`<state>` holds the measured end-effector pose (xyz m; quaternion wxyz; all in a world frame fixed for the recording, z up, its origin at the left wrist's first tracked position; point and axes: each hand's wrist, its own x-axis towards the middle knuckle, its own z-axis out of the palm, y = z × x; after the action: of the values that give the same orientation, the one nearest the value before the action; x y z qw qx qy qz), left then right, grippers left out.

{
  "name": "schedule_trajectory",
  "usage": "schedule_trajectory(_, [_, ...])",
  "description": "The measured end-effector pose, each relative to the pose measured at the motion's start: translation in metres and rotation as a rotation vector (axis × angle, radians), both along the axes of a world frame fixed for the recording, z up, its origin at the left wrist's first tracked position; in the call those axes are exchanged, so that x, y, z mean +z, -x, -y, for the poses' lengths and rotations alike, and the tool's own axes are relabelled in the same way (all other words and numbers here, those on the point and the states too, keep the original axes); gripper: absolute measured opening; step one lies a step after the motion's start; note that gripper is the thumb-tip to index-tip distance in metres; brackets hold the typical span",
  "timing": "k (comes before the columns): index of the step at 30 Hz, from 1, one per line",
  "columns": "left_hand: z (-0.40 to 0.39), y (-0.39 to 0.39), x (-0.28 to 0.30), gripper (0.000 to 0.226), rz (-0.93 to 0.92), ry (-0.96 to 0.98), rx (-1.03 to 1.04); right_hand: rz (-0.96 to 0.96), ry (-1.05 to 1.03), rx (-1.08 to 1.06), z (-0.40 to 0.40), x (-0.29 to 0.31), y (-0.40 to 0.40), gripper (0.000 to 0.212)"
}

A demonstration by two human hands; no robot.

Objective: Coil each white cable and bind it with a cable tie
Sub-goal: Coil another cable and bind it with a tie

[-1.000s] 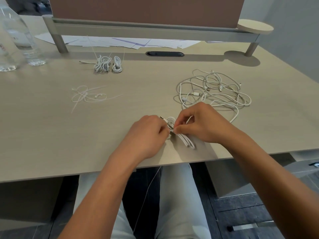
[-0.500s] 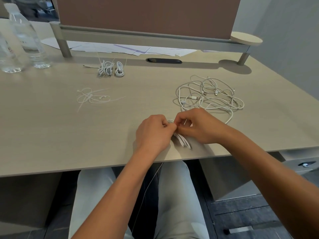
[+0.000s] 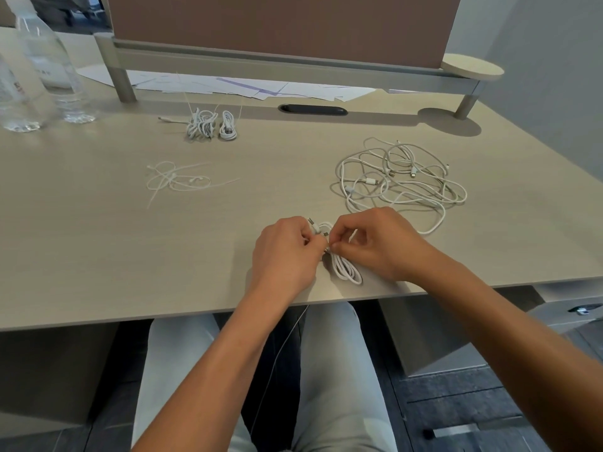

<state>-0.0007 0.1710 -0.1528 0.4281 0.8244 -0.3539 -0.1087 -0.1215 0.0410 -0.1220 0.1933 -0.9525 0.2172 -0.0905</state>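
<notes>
A coiled white cable (image 3: pixel 346 270) lies near the desk's front edge between my hands. My left hand (image 3: pixel 284 256) grips the coil at its middle, fingers curled round it. My right hand (image 3: pixel 375 244) pinches at the same spot from the right. A thin cable tie tail (image 3: pixel 287 340) hangs from the coil down over the desk edge. A tangle of loose white cables (image 3: pixel 399 179) lies just behind my right hand. Two bound coils (image 3: pixel 210 123) with tie tails sticking up sit at the back. Loose cable ties (image 3: pixel 177 181) lie at left centre.
Two clear plastic bottles (image 3: pixel 49 66) stand at the back left. A raised shelf (image 3: pixel 293 62) spans the back of the desk (image 3: pixel 98 256), with papers (image 3: pixel 248 86) under it and a dark cable slot (image 3: pixel 312 109). My legs are under the front edge.
My hands have parted slightly at the coil's middle, and a plug end of the coil now shows between them. The view has shifted a little.
</notes>
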Motion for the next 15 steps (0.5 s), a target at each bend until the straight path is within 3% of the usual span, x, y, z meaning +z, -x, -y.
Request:
schedule_trajectory(4, [-0.001,-0.002,-0.001,0.035,0.007,0.009,-0.004,0.037,-0.074,-0.131,-0.004,-0.002,-0.002,0.004])
schedule_trajectory(15, [-0.012,-0.003,-0.003,0.029,-0.022,0.026,-0.014,-0.054,0.122,-0.238,-0.025,-0.003,-0.007,0.003])
